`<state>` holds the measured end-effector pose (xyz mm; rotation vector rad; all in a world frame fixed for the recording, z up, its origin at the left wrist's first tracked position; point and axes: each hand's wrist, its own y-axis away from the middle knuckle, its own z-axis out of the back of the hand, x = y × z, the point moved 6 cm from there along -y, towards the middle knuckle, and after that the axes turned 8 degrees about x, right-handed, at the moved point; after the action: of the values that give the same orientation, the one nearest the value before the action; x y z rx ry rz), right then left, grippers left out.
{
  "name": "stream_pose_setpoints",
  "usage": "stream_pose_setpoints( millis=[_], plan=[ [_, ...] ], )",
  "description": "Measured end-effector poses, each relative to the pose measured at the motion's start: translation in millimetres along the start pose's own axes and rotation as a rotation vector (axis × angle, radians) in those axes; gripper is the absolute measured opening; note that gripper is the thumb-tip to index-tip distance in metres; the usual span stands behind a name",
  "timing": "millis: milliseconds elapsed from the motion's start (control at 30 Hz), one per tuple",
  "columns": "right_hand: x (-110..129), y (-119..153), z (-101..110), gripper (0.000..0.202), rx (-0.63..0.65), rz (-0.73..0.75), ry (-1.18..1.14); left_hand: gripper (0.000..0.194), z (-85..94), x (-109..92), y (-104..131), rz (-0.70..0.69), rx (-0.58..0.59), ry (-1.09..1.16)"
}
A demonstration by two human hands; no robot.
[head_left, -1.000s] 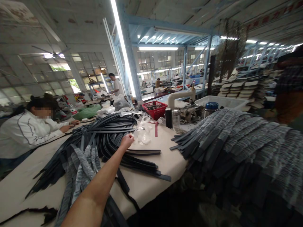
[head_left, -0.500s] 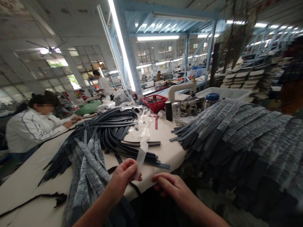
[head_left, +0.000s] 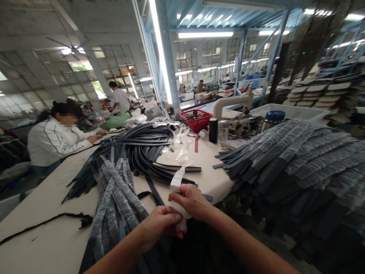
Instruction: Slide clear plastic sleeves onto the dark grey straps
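Close together at the table's front edge, both hands grip a translucent whitish strip (head_left: 177,179). My left hand (head_left: 164,222) pinches its lower part, which is crumpled around the fingers. My right hand (head_left: 189,199) is closed on the strip a little higher up, and the upper end sticks out above it. Dark strips (head_left: 148,152) lie in a curved pile behind my hands. Left of my left forearm are dark strips wrapped in clear film (head_left: 115,194). A larger heap of wrapped strips (head_left: 302,152) is at the right.
A red basket (head_left: 196,121), a black bottle (head_left: 213,130), a clear jar (head_left: 223,133) and a blue-lidded container (head_left: 275,116) stand at the back. Black cord (head_left: 65,215) lies on the pale table (head_left: 34,239). A person in white sits at the left.
My right hand has moved left and up and now grips the whitish strip. My left hand has shifted right and slightly down. The camera view has turned slightly left.
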<state>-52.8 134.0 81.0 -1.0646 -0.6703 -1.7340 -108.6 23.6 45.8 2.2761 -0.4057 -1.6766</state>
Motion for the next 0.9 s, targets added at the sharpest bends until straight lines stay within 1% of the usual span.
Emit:
stream_pose_setpoints(
  millis=[33, 67, 133, 167, 200, 267, 300, 367, 433, 500, 567, 667, 767, 900],
  plan=[
    [-5, 0, 4, 0.029, -0.024, 0.002, 0.074, 0.017, 4.2, -8, 0, -0.005, -0.02, -0.001],
    [-11, 1, 8, 0.03, -0.059, -0.004, 0.157, 0.016, 12.2, -19, -1, -0.024, -0.069, 0.02],
    [-28, 6, 16, 0.022, -0.15, -0.039, 0.34, 0.014, 37.9, -47, 0, -0.102, -0.224, 0.115],
    [-36, 10, 19, 0.018, -0.191, -0.064, 0.428, 0.015, 53.3, -62, 1, -0.153, -0.308, 0.172],
    [-44, 14, 21, 0.018, -0.223, -0.087, 0.507, 0.018, 68.1, -79, 3, -0.208, -0.379, 0.217],
    [-57, 20, 21, 0.016, -0.256, -0.118, 0.635, 0.025, 92.5, -110, 7, -0.316, -0.475, 0.266],
    [-60, 23, 21, 0.012, -0.262, -0.123, 0.687, 0.028, 101.0, -125, 10, -0.37, -0.509, 0.281],
    [-64, 25, 21, 0.008, -0.266, -0.118, 0.775, 0.028, 110.2, -146, 18, -0.482, -0.567, 0.323],
    [-63, 25, 22, 0.012, -0.266, -0.104, 0.842, 0.024, 109.2, -157, 23, -0.559, -0.592, 0.358],
    [-60, 24, 25, 0.015, -0.279, -0.094, 0.881, 0.021, 101.9, -155, 24, -0.568, -0.581, 0.373],
    [-55, 25, 30, 0.017, -0.309, -0.096, 0.899, 0.021, 91.8, -144, 19, -0.505, -0.544, 0.362],
    [-44, 28, 36, 0.019, -0.346, -0.098, 0.923, 0.023, 74.7, -113, 4, -0.361, -0.472, 0.35],
    [-34, 29, 40, 0.016, -0.343, -0.09, 0.949, 0.02, 53.9, -77, -13, -0.248, -0.376, 0.364],
    [-35, 31, 47, 0.017, -0.326, -0.125, 0.939, 0.017, 22.5, -33, -30, -0.134, -0.24, 0.359]
  ],
)
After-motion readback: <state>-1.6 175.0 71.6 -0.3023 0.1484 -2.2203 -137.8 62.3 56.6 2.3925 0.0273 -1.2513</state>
